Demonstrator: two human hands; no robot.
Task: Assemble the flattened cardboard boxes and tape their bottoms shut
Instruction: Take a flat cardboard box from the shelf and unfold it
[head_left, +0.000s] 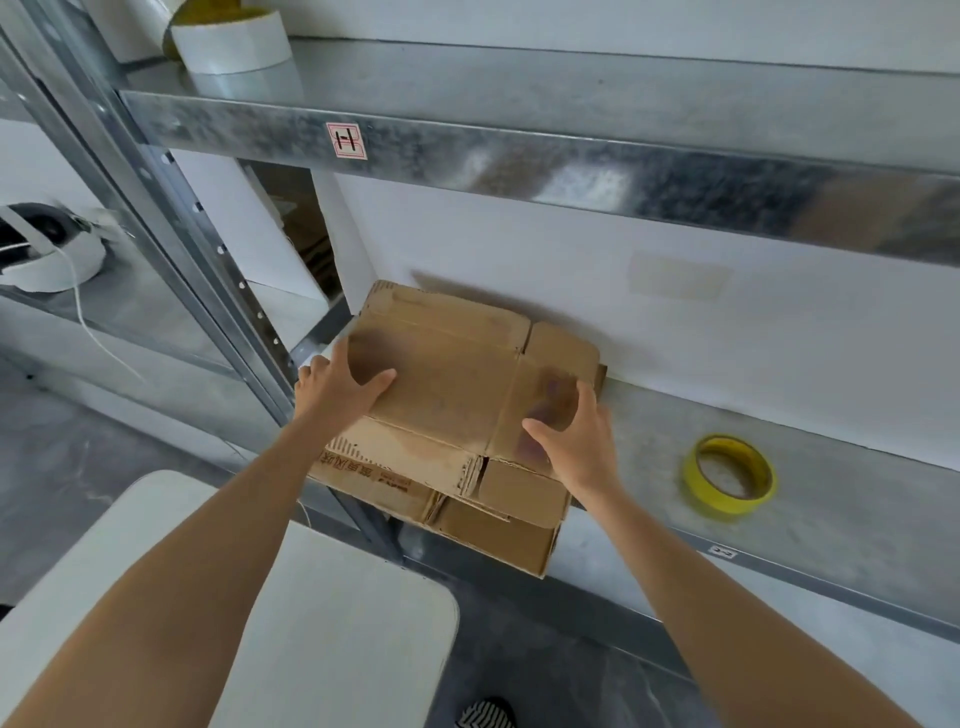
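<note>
A stack of flattened brown cardboard boxes (447, 374) lies on the metal shelf (810, 431), overhanging its front edge. My left hand (337, 387) holds the top box at its left edge, thumb on the upper face and fingers round the side. At the right part of the top box, my right hand (576, 441) rests with thumb and fingers curled on the cardboard. A roll of yellow tape (730, 475) lies flat on the shelf to the right of the stack.
A white table (332, 623) stands below my left arm. The upper shelf (519, 156) overhangs the stack and carries white tape rolls (231, 41) at its left end. A white device with a cable (52, 254) sits on the neighbouring rack at the left.
</note>
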